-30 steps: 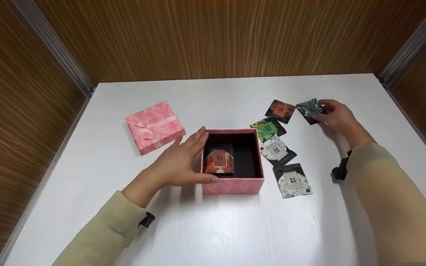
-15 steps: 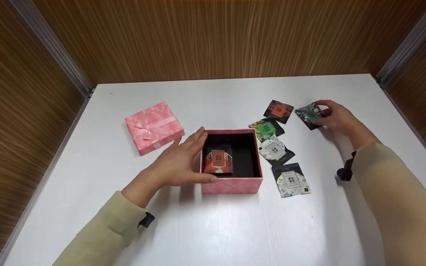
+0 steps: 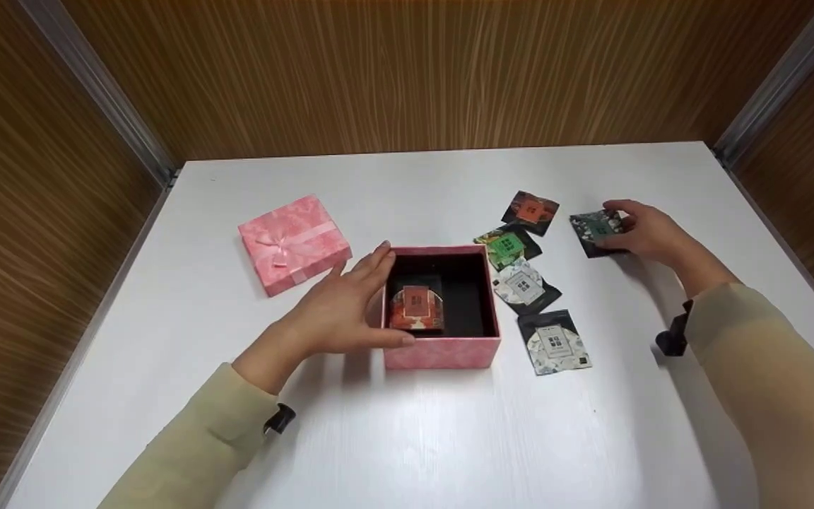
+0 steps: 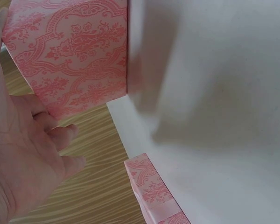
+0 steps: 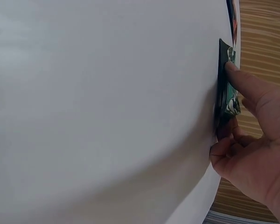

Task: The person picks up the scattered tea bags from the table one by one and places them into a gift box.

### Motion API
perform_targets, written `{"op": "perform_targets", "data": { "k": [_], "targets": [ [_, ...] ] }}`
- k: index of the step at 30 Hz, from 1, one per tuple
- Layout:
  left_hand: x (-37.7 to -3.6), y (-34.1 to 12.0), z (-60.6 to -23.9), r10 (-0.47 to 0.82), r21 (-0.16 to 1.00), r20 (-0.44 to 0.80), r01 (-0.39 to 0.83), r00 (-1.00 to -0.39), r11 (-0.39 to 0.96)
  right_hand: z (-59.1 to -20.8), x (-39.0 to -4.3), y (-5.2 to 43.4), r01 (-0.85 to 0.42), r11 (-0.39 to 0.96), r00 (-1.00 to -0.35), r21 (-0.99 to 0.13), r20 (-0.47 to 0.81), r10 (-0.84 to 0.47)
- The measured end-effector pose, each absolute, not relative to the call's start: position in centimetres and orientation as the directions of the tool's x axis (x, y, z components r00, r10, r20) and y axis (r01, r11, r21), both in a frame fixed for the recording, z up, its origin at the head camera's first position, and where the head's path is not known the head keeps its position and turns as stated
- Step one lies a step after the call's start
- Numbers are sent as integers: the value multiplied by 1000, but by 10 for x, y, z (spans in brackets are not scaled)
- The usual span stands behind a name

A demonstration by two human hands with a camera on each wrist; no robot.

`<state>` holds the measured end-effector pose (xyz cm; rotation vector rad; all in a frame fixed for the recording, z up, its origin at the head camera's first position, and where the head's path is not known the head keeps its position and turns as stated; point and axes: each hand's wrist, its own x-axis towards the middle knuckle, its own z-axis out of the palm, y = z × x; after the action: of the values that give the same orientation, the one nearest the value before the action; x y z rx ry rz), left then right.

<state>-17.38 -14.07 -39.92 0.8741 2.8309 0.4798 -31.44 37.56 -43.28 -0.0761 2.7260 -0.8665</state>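
The right hand (image 3: 644, 230) pinches the dark green packet (image 3: 596, 230) on the surface (image 3: 407, 438). The open pink box (image 3: 442, 350) lies at its eight o'clock, steadied by the left hand's (image 3: 336, 314) straight fingers.

Packet labels (image 3: 554, 343) too small, perhaps blurred, nothing readable
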Motion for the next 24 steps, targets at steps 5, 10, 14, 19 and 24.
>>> {"op": "perform_targets", "data": {
  "k": [5, 10, 14, 19, 24],
  "targets": [
    [-173, -141, -398, 567, 346, -43, 520, -823, 781, -433, -309, 378, -7, 821, -967, -571, -206, -152],
    [-173, -141, -398, 567, 350, -50, 517, -822, 781, -431, -302, 380, 14, 807, -968, -590, -212, -138],
    [-174, -141, -397, 566, 349, -52, 517, -823, 782, -421, -296, 379, 44, 772, -968, -634, -219, -125],
    [-173, -140, -397, 563, 351, -55, 512, -824, 784, -402, -286, 372, 40, 717, -979, -696, -170, -111],
    [-173, -141, -397, 561, 348, -56, 511, -826, 786, -381, -273, 353, -5, 640, -987, -769, -99, -127]
  ]
}}
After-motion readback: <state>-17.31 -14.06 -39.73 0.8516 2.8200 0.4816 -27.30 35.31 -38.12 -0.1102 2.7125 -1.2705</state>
